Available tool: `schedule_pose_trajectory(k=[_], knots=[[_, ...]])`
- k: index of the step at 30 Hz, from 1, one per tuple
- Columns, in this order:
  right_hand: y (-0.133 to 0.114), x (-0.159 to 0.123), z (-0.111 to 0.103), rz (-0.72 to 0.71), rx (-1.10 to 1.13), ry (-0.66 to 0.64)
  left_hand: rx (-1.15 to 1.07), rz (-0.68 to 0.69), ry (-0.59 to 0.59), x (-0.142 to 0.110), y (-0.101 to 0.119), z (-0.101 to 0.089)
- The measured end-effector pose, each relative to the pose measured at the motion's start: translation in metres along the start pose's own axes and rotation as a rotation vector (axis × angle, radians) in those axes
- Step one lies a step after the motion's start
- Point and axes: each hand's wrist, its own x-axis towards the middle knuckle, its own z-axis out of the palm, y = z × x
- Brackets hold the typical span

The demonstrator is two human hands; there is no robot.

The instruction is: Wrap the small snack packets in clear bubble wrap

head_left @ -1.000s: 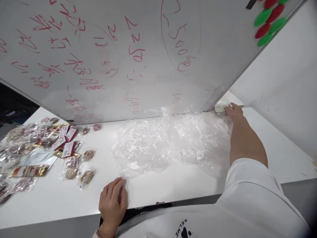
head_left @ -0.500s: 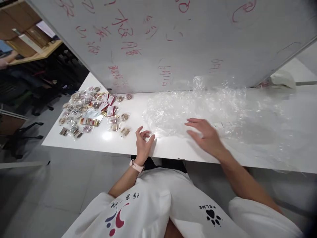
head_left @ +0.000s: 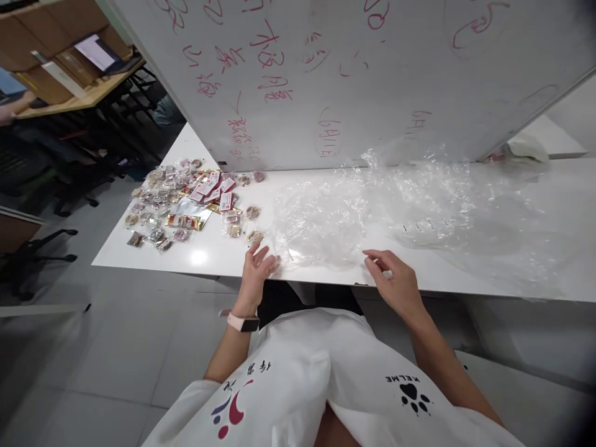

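A wide sheet of crinkled clear plastic film [head_left: 400, 205] lies spread over the white table [head_left: 205, 254]. My left hand [head_left: 257, 273], with a watch on its wrist, rests at the table's near edge with fingers spread, touching the film's left corner. My right hand [head_left: 395, 282] hovers at the film's near edge, fingers loosely curled and nothing in them. A pile of small wrapped snack packets [head_left: 186, 198], some with red and white labels, lies on the left part of the table.
A whiteboard [head_left: 354, 74] with red writing stands tilted along the table's far side. A whitish bundle [head_left: 528, 149] lies at the far right behind it. Dark chairs [head_left: 41, 248] and a wooden desk [head_left: 69, 93] stand to the left on a grey floor.
My right hand has pulled back from the far right corner to the film's near edge. My left hand opened at the film's left corner. The view swung down and left.
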Motion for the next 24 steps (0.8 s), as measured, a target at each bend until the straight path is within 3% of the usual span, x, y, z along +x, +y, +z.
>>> schedule_pose_trajectory(k=[3, 4, 6, 9, 11, 13, 15, 16, 19, 21, 22, 24], knots=[[-0.025, 0.017, 0.006, -0.007, 0.073, 0.130, -0.154, -0.038, -0.043, 0.016, 0.017, 0.027], [-0.034, 0.021, 0.008, -0.017, 0.114, 0.152, -0.162, 0.047, -0.078, 0.017, 0.023, 0.041], [-0.052, 0.026, 0.011, -0.025, 0.231, 0.181, -0.092, 0.349, -0.217, 0.011, 0.033, 0.071], [-0.063, 0.024, 0.009, 0.011, 0.491, 0.125, 0.250, 0.725, -0.691, -0.013, 0.036, 0.111], [-0.058, 0.018, 0.005, 0.108, 0.636, 0.024, 0.447, 0.846, -0.975, -0.027, 0.031, 0.126], [-0.047, 0.012, 0.000, 0.252, 0.719, 0.001, 0.503, 0.901, -1.080, -0.034, 0.025, 0.129], [-0.034, 0.011, -0.009, 0.357, 0.769, 0.112, 0.448, 0.939, -0.999, -0.034, 0.019, 0.123], [-0.028, 0.012, -0.016, 0.381, 0.793, 0.211, 0.415, 0.963, -0.888, -0.033, 0.016, 0.117], [-0.014, 0.028, -0.046, 0.405, 0.859, 0.531, 0.440, 1.037, -0.375, -0.029, 0.008, 0.095], [-0.011, 0.048, -0.072, 0.383, 0.881, 0.663, 0.588, 1.046, -0.133, -0.024, 0.001, 0.083], [-0.011, 0.061, -0.086, 0.348, 0.869, 0.688, 0.689, 1.041, -0.121, -0.021, -0.002, 0.080], [-0.013, 0.088, -0.113, 0.213, 0.773, 0.663, 0.884, 1.017, -0.270, -0.009, -0.007, 0.083]])
